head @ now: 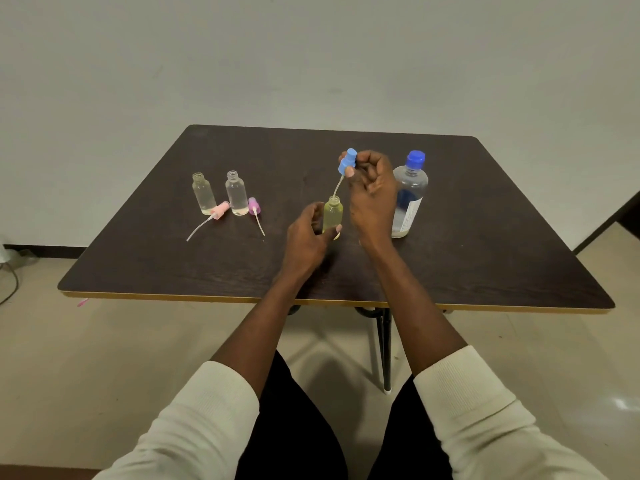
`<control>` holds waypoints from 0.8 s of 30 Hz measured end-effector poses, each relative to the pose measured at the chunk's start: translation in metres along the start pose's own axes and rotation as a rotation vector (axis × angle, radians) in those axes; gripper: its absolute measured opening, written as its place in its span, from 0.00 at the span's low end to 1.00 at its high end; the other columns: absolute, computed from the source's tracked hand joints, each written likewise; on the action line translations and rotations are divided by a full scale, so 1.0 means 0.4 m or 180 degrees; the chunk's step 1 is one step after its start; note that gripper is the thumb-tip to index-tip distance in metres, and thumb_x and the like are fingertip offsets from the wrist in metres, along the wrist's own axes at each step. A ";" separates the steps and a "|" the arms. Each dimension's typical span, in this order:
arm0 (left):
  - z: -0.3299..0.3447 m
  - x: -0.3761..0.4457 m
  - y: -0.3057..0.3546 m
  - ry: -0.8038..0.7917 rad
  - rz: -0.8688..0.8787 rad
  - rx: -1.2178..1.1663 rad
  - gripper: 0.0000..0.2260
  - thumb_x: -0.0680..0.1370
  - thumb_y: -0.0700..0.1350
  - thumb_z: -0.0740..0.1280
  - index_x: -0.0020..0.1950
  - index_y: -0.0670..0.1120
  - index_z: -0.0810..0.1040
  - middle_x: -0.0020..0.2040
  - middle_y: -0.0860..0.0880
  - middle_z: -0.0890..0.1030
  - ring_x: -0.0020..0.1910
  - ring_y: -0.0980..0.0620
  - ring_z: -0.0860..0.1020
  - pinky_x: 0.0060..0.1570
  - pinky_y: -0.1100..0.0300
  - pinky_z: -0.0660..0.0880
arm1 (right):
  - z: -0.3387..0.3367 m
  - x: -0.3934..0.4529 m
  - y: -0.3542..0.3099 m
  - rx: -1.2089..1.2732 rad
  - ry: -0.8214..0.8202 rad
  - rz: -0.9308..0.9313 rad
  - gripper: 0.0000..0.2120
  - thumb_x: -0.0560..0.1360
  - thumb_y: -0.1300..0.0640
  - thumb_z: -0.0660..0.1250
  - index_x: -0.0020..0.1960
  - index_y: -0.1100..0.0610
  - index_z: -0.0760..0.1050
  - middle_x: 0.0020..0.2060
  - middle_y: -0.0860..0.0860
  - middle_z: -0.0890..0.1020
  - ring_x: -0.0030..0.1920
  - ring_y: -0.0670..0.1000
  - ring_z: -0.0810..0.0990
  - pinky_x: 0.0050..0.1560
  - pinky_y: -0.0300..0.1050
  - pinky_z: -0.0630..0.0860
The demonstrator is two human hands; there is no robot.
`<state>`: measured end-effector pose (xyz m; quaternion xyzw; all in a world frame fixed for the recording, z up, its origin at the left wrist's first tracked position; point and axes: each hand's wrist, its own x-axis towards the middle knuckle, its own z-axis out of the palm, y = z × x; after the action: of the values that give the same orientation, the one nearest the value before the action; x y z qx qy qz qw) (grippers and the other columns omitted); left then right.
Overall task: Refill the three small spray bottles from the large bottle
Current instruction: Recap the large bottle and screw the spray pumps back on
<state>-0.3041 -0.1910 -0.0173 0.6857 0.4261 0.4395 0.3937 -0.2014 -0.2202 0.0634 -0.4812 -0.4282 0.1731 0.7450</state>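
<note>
the bench (485, 237) carries everything, kept within easy reach of both hands. the large bottle (409, 199) is stood upright just right of the right hand's fingers (353, 171), its blue cap screwed on; it looks nearly drained, with only a thin pale layer seen at the bottom. the yellowish small bottle (333, 216) is steadied upright on the bench by the left hand (308, 237), whose fingers are wrapped around its lower part; it appears nearly full of yellowish liquid. the blue spray top (348, 161) is pinched by the right hand (372, 199), held just above that bottle so its thin tube reaches down to the open neck, probably for refitting. well left of the left fingers, two clear small bottles (237, 197) are stood open, each seemingly holding only a trace at the bottom. their pink spray top (220, 209) and purple spray top (253, 206) are laid beside them, likely kept off for filling.
</note>
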 end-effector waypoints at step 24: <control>-0.001 -0.006 0.004 -0.0070 0.0208 0.0129 0.17 0.78 0.45 0.72 0.66 0.48 0.77 0.53 0.57 0.82 0.53 0.64 0.79 0.53 0.67 0.76 | -0.053 0.011 0.073 -0.1056 -0.1044 0.0412 0.11 0.70 0.61 0.75 0.52 0.58 0.81 0.43 0.49 0.84 0.43 0.46 0.81 0.48 0.41 0.79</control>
<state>-0.3047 -0.1938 -0.0162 0.7119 0.4079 0.4359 0.3698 -0.1774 -0.2154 0.0364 -0.5889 -0.5343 0.2236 0.5636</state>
